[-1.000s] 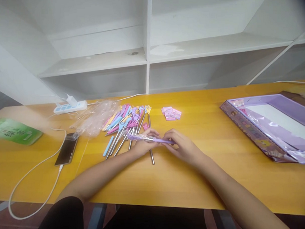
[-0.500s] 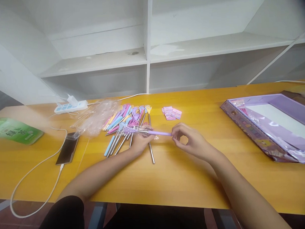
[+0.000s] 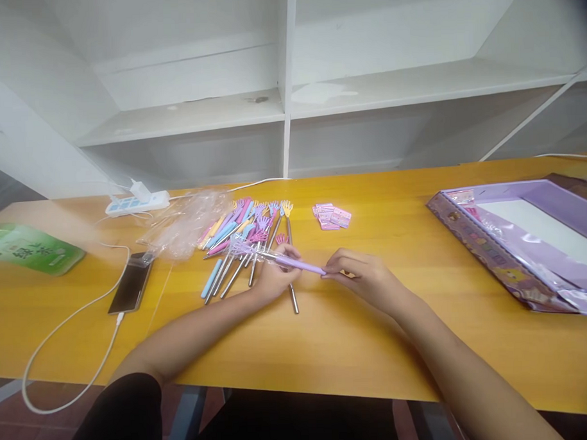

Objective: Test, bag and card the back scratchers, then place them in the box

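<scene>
1. Table (image 3: pixel 356 359) with a smooth, glossy yellow-orange top runs across the view, its grain faint and its near edge close to the person's black clothing.
2. White shelving (image 3: pixel 284 60) rises behind the far edge, an upright divider splitting its open compartments; the shelf boards show worn patches and marks.
3. Reddish floor (image 3: pixel 52 414) shows below the near edge at left, with a grey metal leg (image 3: pixel 185 413) nearer the middle.
4. Purple scratcher (image 3: pixel 299 265), with a hand-shaped head and metal shaft in clear wrap, is between the person's hands, its head over the heap.
5. The left hand (image 3: pixel 276 275) is closed around its middle; the right hand (image 3: pixel 363 275) pinches the handle end, the two hands a little apart.
6. A heap of scratchers (image 3: pixel 233 232) in pink, blue, yellow and purple lies beside the left hand, metal shafts pointing toward the person.
7. Crumpled clear bags (image 3: pixel 183 227) lie left of the heap, near a white power strip (image 3: pixel 141 204), a dark phone (image 3: pixel 131 285) on a white cable (image 3: pixel 56 331), and a green bottle (image 3: pixel 37 249) on its side.
8. Small pink cards (image 3: pixel 330 217) overlap beyond the hands; an open purple box (image 3: pixel 487 248) sits at far right.
</scene>
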Demonstrator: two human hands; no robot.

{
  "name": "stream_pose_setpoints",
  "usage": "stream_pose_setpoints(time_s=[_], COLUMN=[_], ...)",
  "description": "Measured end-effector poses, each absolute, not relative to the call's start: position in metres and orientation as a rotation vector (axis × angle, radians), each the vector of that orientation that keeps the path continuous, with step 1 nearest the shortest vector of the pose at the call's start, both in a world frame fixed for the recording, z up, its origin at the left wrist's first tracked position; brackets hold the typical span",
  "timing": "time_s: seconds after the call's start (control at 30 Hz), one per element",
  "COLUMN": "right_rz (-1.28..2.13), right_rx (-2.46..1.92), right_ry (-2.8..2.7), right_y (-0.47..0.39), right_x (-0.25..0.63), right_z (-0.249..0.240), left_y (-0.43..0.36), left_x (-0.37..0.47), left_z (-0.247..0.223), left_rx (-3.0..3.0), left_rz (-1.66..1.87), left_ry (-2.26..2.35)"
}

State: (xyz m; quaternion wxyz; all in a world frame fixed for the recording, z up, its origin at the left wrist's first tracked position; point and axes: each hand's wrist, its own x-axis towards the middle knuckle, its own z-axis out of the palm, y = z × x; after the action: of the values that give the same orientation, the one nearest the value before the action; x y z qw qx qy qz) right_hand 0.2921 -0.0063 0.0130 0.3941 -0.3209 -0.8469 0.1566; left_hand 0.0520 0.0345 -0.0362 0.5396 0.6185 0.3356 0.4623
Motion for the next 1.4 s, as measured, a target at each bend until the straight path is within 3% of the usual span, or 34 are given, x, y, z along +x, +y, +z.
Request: stream_pose_setpoints(time_s=[0.3,0.63,0.9,1.4], right_rz=[0.418,0.468,0.184,0.203], right_rx=[-0.701,-0.727,-0.7,-0.775], right_ry=[-2.133,-2.128,-2.159,-2.207], right_y=[-0.014,-0.013,-0.015,-0.015], right_x=[0.292,0.281,0.268,0.271], right_z=[0.022,0.014,0.011,0.013], left_y=[0.017,0.008,0.008,0.008], left_x=[0.046,0.061,0.061,0.058], left_z=[0.007,-0.03,-0.035,-0.036], left_rx=[1.76,1.518,1.564,1.593], left_rz=[1.141,0.869,0.865,0.763], left_ry=[0.807,0.8,0.758,0.779])
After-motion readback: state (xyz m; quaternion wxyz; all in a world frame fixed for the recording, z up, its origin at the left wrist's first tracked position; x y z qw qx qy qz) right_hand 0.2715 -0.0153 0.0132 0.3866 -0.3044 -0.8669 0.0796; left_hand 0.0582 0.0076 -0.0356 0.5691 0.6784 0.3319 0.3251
